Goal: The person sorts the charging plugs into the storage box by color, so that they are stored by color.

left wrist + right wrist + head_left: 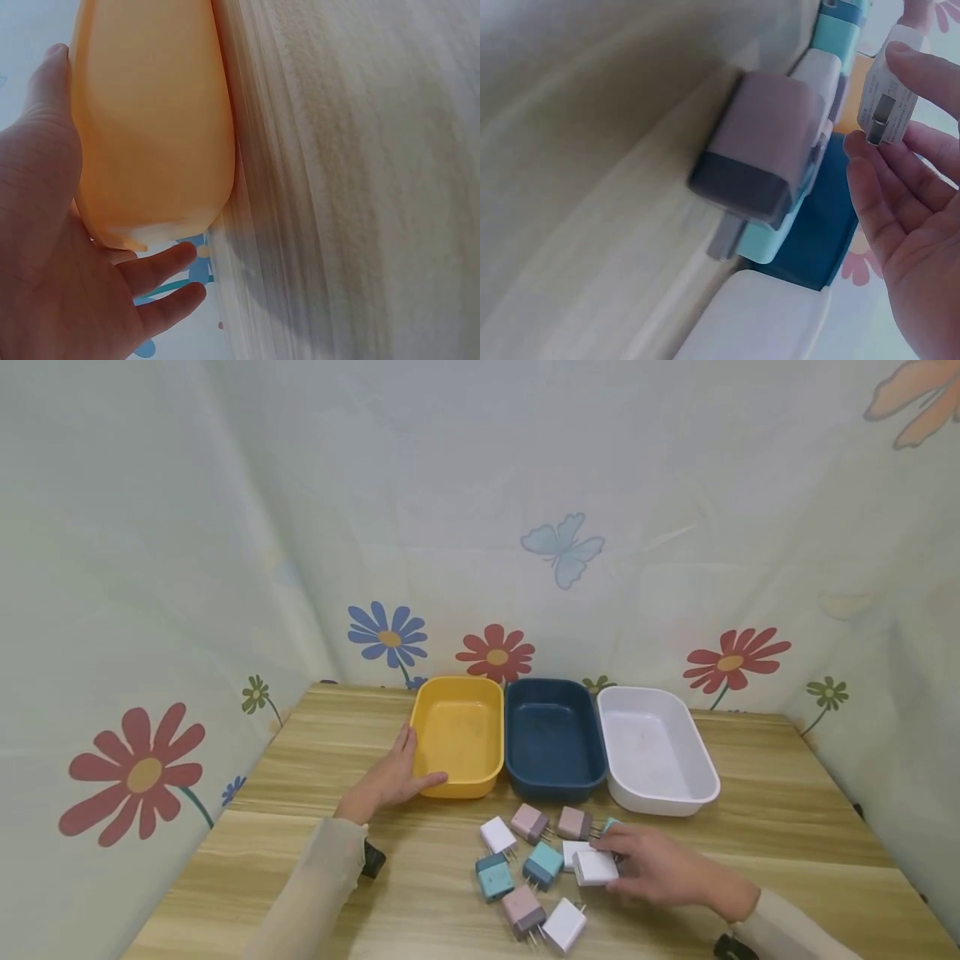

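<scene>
My right hand [663,868] pinches a white plug-in charger [596,868] between thumb and fingers, above the loose chargers. In the right wrist view the thumb lies on one side of the held charger, fingertips on the other, and its metal prongs show. My left hand [393,777] touches the near left corner of the yellow bin [459,789], thumb against its front and fingers along its left side. The left wrist view shows two fingers stretched loosely beneath the bin's wall; others are partly hidden. A white charger [570,847] lies partly behind the held one.
Several chargers lie loose about the table's front: pink [523,906], teal [543,864] and white [564,927]. A dark blue bin [555,792] and a white bin [663,804] stand right of the yellow one. A flowered cloth [465,510] hangs behind the wooden table [787,827].
</scene>
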Demonstrator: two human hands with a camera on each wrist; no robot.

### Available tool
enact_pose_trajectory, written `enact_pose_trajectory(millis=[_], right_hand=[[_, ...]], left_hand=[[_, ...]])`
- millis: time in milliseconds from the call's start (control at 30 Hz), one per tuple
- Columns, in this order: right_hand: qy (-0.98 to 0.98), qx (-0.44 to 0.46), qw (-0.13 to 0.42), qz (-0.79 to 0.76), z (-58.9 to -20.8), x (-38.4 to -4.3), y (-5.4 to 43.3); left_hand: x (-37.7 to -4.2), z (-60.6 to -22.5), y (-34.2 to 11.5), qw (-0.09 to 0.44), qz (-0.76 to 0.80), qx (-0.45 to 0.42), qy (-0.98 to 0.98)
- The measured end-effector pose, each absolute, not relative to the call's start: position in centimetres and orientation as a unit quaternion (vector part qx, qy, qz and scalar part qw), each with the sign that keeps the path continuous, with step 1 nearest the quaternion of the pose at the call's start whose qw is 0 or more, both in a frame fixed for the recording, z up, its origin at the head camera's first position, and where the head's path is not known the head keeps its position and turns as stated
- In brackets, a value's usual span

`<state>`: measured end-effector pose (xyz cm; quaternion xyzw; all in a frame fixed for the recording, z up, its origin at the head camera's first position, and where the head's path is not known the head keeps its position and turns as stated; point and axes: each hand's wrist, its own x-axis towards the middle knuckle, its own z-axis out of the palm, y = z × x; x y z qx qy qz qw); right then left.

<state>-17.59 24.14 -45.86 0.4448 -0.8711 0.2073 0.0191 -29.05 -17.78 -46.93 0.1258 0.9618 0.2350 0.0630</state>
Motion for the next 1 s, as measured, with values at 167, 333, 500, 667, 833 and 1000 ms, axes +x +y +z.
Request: enact_pose_trajectory(millis=[167, 333, 500, 667, 833, 1000], right_hand=[[-0.875, 0.427, 0.009, 0.229, -45.1, -18.2, 23.9], [-0.885, 0.411, 0.01, 0.22, -44.1, -18.8, 23.6], [-0.886, 0.404, 0.008, 0.226, -43.2, -19.6, 23.4], [-0.866, 0.437, 0.053, 0.235, -42.8, -20.7, 23.1], [-0.86, 0.447, 0.057, 0.241, -42.4, -21.5, 22.6], [-0.875, 0.422, 0.034, 0.236, -41.9, -22.2, 21.9]], left_hand=[[-29.1, -47.0, -17.8, 0.064, 0.241, 0.127, 0.96], [-29.2, -47.2, -17.7, 0.066, 0.246, 0.127, 0.959], [-29.3, -47.3, -17.7, 0.069, 0.244, 0.126, 0.959], [-29.3, -47.4, -17.8, 0.07, 0.244, 0.12, 0.96], [-29.3, -47.4, -17.8, 0.074, 0.245, 0.117, 0.96], [-29.3, -47.4, -17.9, 0.072, 0.248, 0.12, 0.959]])
